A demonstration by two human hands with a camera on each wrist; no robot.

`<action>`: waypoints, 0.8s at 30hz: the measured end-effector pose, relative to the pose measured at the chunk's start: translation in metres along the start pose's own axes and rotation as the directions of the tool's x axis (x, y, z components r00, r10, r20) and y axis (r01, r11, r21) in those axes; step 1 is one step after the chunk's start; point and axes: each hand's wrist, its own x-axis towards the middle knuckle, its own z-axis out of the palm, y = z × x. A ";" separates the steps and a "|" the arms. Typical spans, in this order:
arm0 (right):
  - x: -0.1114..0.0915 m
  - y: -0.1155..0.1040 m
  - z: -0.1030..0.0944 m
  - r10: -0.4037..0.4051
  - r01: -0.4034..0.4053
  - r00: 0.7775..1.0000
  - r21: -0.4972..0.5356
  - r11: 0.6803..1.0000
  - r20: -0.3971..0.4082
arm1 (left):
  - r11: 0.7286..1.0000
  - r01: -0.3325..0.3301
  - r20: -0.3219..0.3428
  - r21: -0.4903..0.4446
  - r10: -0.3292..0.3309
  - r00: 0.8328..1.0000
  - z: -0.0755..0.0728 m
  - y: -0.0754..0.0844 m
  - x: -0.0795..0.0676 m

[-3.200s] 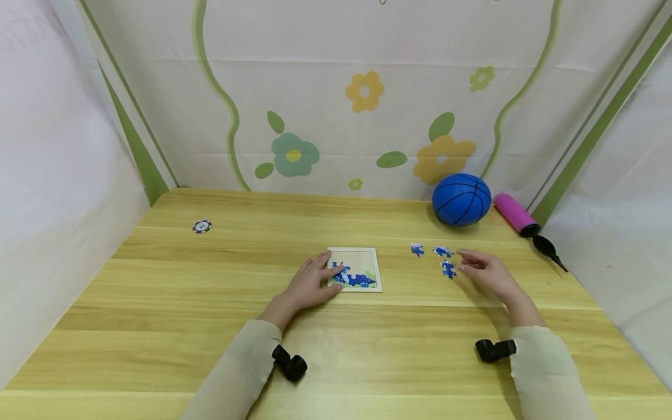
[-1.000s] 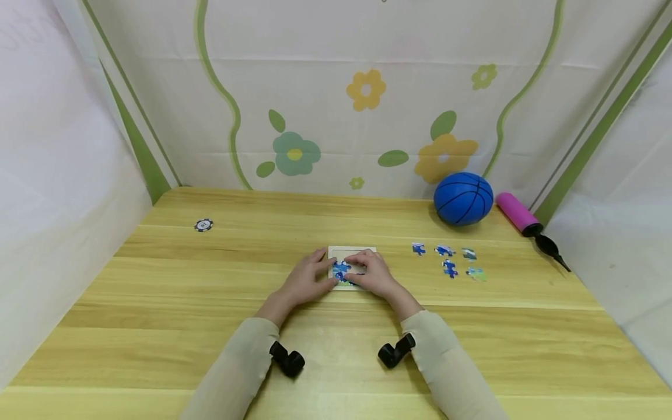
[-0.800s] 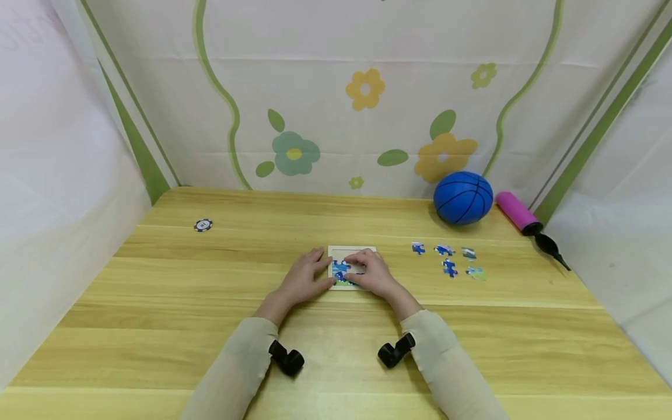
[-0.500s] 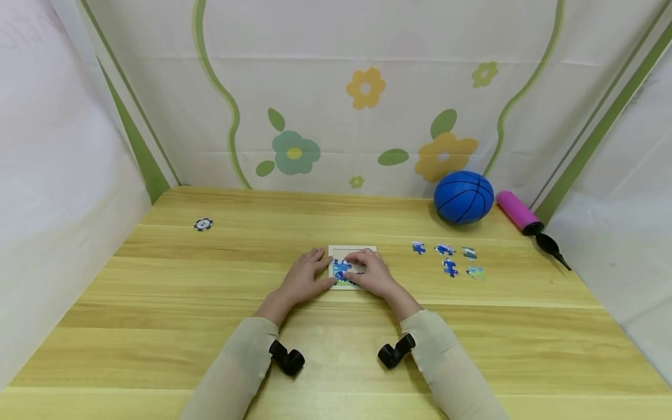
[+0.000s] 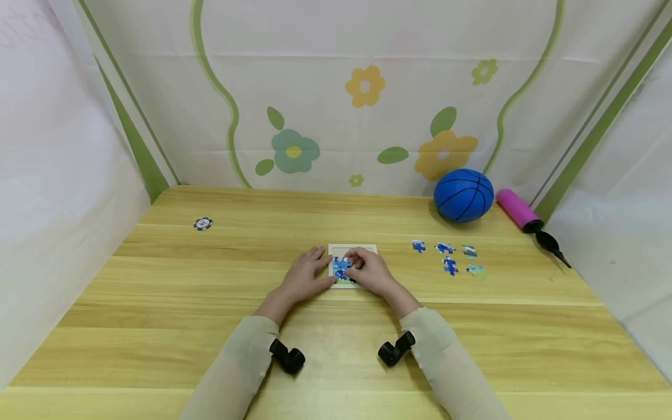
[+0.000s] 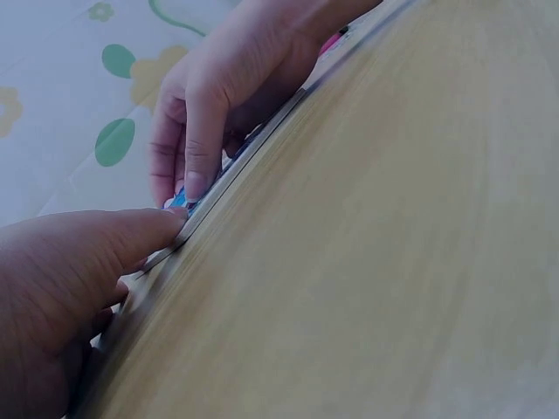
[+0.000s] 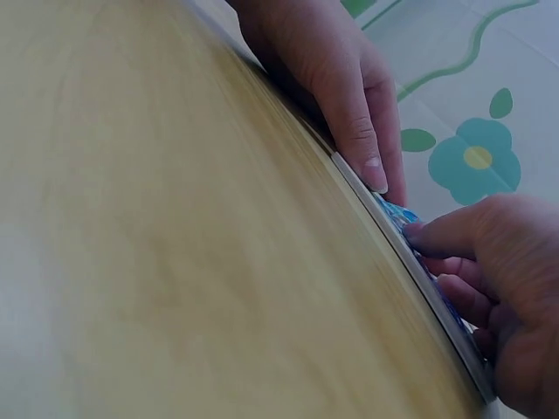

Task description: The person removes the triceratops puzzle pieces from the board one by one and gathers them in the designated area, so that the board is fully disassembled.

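In the head view a small square puzzle tray with a pale rim lies mid-table, and blue and green jigsaw pieces fill part of it. My left hand rests at the tray's left edge with fingers extended, the thumb at the lower left corner. My right hand reaches over the tray's right half. Its thumb and fingers pinch a blue puzzle piece inside the tray; part of the piece is hidden. The right wrist view shows the right thumb against blue pieces just behind the rim.
Several loose puzzle pieces lie to the right of the tray. Behind them are a blue basketball and a pink hand pump with a black nozzle. A poker chip lies far left. Fabric walls enclose the table.
My right hand has moved left from the loose pieces to the tray, uncovering two pieces at the right. During the last second both hands barely shift. My left hand stays at the tray.
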 end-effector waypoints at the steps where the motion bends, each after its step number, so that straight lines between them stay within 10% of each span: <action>1: 0.000 0.000 0.000 0.004 -0.004 1.000 0.001 1.000 0.000 | 1.000 -0.001 0.000 -0.001 0.001 1.000 0.000 0.000 0.000; 12: -0.002 0.001 -0.010 0.000 0.000 1.000 0.088 0.996 0.002 | 1.000 -0.004 -0.004 0.014 0.004 1.000 0.000 0.000 0.000; 24: -0.024 0.021 -0.076 0.028 -0.026 0.999 0.081 0.996 -0.021 | 1.000 0.003 0.001 0.019 -0.003 1.000 0.000 0.000 -0.001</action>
